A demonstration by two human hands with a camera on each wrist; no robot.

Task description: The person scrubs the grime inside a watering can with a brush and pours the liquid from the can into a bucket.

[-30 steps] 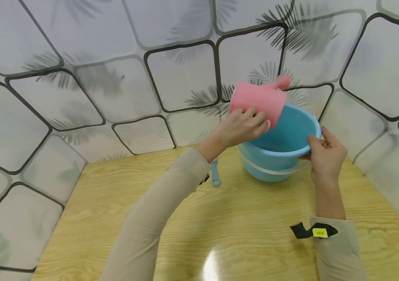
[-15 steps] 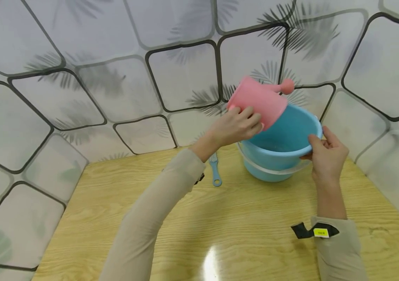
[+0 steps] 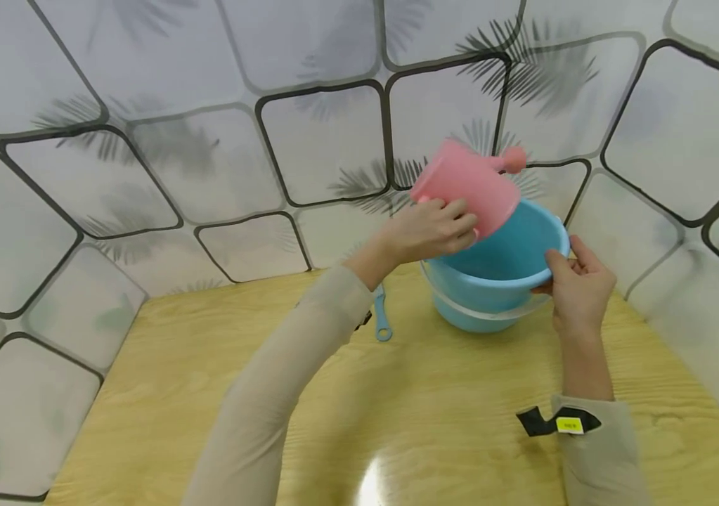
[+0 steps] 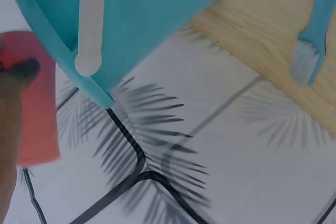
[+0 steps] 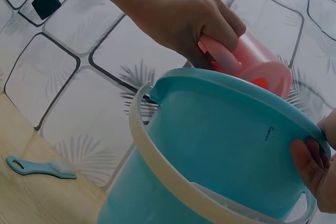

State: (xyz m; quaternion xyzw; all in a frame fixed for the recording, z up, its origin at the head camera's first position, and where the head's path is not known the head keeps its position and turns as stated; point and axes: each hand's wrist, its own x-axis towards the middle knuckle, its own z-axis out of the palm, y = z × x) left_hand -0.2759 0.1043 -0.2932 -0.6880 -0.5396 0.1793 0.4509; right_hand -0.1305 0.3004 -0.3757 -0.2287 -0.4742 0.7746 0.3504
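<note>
My left hand (image 3: 431, 228) grips the handle of a pink watering can (image 3: 474, 184), which is tilted above the left rim of a blue bucket (image 3: 478, 295). The can's round sprinkler head (image 3: 514, 159) points right, toward the back. With thumb and fingers, my right hand (image 3: 583, 288) pinches the bucket's right rim. In the right wrist view, the left hand's fingers curl round the can's handle (image 5: 219, 53), just beyond the rim. The bucket's white handle (image 5: 173, 179) hangs down along its outside. Whether water comes from the can cannot be seen.
A blue brush (image 3: 382, 320) with white bristles lies on the wooden table (image 3: 435, 414), left of the bucket. Patterned wall covering (image 3: 251, 161) stands close behind and to the right.
The watering can has tipped clockwise in my left hand, its right end now lower. My right hand keeps its hold on the rim. The head view has shifted slightly.
</note>
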